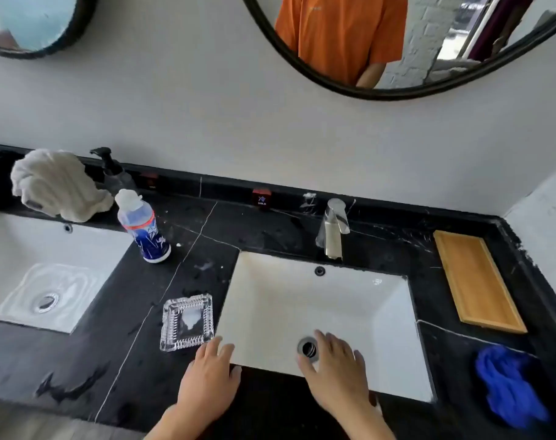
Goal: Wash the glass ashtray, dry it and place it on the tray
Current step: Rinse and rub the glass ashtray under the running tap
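left hand (208, 379), right hand (337, 373): open, empty | glass ashtray (187, 322): square, upright, mouth up | tray (478, 281): long axis front-back

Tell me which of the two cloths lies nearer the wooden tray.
The blue cloth, crumpled on the counter just in front of the wooden tray; the white towel lies far left, beyond the bottles.

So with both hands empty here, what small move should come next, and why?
Probably the left hand closes on the glass ashtray: it sits unwashed-looking on the counter, a white blob inside, just beyond those fingertips. The right hand hovers open over the sink, and the tap is not running.
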